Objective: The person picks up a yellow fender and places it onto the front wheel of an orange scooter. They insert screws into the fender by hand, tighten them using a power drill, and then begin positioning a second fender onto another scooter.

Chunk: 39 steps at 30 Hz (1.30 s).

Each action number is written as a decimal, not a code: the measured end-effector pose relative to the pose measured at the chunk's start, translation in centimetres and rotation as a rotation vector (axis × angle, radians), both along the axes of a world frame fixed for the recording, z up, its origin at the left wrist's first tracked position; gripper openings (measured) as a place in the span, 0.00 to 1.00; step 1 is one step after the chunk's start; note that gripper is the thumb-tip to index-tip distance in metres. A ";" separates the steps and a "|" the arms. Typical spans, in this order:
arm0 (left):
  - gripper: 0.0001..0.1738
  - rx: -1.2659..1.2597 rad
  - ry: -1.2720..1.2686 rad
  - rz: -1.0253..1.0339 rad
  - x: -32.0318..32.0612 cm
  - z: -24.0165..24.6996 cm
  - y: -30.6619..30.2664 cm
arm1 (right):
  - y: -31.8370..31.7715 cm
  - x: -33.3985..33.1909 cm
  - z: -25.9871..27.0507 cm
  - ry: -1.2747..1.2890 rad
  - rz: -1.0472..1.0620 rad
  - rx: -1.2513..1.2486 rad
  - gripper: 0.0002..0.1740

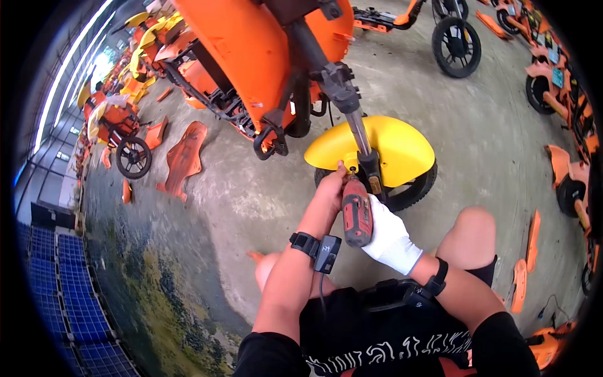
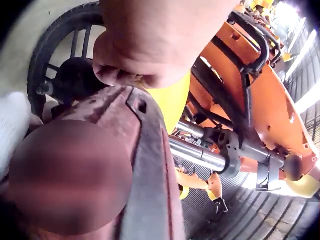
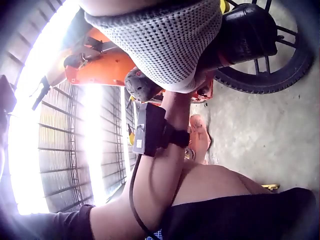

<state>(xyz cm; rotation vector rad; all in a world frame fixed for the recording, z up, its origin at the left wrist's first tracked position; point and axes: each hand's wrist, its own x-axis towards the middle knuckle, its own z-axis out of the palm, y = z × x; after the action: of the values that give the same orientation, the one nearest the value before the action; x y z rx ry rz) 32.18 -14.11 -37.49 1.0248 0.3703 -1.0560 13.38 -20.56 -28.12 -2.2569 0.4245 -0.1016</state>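
A red and black power screwdriver (image 1: 357,217) is gripped by my right hand (image 1: 391,235), which wears a white glove. Its nose points away from me at the lower edge of a yellow front fender (image 1: 402,147), beside the fork leg (image 1: 372,173). My bare left hand (image 1: 331,187) is at the fender's edge, just left of the tool's nose. In the left wrist view its fingers (image 2: 117,75) curl in close to the nose and the yellow plastic; what lies between their tips is mostly hidden. Under the fender stands the black front wheel (image 1: 419,190).
The scooter's orange body (image 1: 251,56) rises ahead. A loose orange panel (image 1: 184,157) lies on the concrete floor at left, near another scooter (image 1: 113,122). More scooter wheels (image 1: 456,47) and orange parts (image 1: 519,286) are at right. Blue crates (image 1: 78,276) line the left edge.
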 end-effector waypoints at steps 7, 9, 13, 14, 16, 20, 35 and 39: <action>0.20 -0.118 0.058 0.015 -0.5 -0.3 0.2 | -0.9 -0.4 -1.2 -0.084 0.066 0.004 0.40; 0.20 -0.055 0.038 0.016 -1.3 0.9 0.0 | -0.9 -0.5 -1.2 -0.101 0.065 0.005 0.40; 0.20 0.091 0.005 -0.072 -2.7 3.6 0.6 | 0.0 -0.5 0.0 0.019 0.050 -0.033 0.40; 0.21 0.113 -0.026 -0.095 -3.0 3.8 0.8 | 0.1 -0.5 0.1 0.069 0.048 -0.033 0.40; 0.21 0.074 -0.029 -0.110 -2.9 3.4 1.0 | 0.1 -0.5 -0.1 0.064 0.052 -0.030 0.41; 0.21 0.145 -0.038 -0.138 -3.7 4.8 1.1 | -0.2 -0.4 -0.3 0.053 0.053 -0.025 0.42; 0.14 0.147 -0.100 -0.160 -4.7 3.8 1.7 | -0.8 -0.6 -1.7 0.051 0.047 -0.090 0.44; 0.10 0.130 -0.171 -0.121 -5.1 3.4 1.9 | -0.9 -1.0 -2.4 0.017 0.046 -0.126 0.41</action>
<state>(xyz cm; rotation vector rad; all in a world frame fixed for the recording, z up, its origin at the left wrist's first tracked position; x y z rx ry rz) 27.09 -12.22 -34.08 1.2572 0.2427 -1.0534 12.36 -21.44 -30.50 -2.3917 0.3849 -0.0881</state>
